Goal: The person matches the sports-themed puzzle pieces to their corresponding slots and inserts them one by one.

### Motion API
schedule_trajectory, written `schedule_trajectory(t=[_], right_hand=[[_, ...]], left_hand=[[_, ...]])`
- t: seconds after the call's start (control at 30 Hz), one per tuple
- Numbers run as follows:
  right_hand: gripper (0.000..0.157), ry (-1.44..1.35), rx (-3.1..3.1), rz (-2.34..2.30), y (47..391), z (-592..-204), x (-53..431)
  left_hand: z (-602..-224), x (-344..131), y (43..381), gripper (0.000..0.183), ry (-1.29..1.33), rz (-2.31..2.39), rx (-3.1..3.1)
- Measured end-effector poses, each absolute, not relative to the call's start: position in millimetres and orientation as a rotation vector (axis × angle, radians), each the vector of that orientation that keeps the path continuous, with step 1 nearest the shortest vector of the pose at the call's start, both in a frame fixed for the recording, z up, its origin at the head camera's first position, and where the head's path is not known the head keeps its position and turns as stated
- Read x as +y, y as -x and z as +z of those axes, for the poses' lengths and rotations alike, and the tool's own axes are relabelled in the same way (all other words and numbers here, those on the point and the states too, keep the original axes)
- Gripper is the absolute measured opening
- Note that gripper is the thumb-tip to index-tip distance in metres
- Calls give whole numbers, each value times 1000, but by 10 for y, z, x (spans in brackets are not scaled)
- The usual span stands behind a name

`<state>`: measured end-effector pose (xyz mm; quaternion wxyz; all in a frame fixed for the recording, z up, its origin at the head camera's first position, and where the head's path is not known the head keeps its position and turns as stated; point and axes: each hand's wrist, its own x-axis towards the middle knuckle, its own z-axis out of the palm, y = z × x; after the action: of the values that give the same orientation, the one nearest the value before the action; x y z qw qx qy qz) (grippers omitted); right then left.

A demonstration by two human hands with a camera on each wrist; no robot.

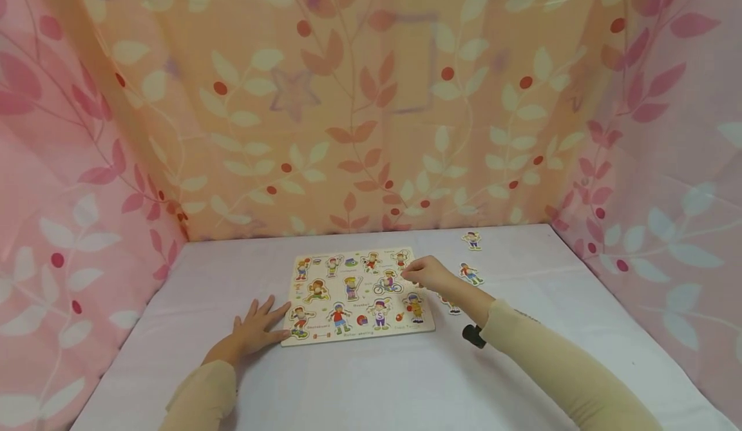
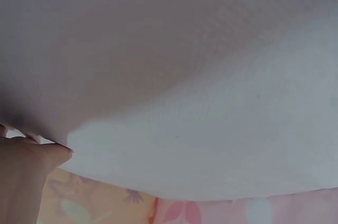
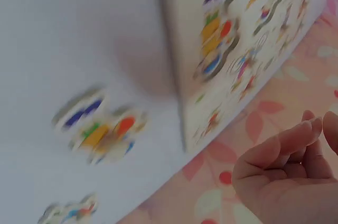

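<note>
Use the left hand as a light stop against the side of the board, to check any slide across the counter under a push from the right. Work from above with the right hand, lowering straight down rather than sideways, and avoid brushing the cyclist figure just left of the right fingertips. Line up outlines before pressing, and press evenly.

Find the board between the two hands, touching the left and partly beneath the right. Look beside the right wrist for the near loose cut-out, partly hidden by the right arm in the head view; judge by its colours a likely match for the ball-holding figure on the board, nearer the body than the right hand. Find the middle cut-out to the right of the right hand, and the far cut-out beyond.

Read the left hand as spread wide, with straight fingers touching the board's edge and gripping nothing. Read the right hand as narrow, with fingers curled in and fingertips drawn close to the thumb, above the board, with nothing visible between. Cannot tell of any contact below.
</note>
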<state>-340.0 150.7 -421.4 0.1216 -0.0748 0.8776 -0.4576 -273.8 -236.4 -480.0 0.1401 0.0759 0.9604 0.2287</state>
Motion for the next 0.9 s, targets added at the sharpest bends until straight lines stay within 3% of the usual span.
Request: schedule_trajectory(t=[0.6,0.9], right_hand=[[34,101,2653,-1346,3641,-4227,2509],[51,-50,2506,-1297,3831,-4408,2899]], left_hand=[[-4786,-2375,2735,80,-228,699,2774],[-4793,-2349,2722,80,-212,692,2769]])
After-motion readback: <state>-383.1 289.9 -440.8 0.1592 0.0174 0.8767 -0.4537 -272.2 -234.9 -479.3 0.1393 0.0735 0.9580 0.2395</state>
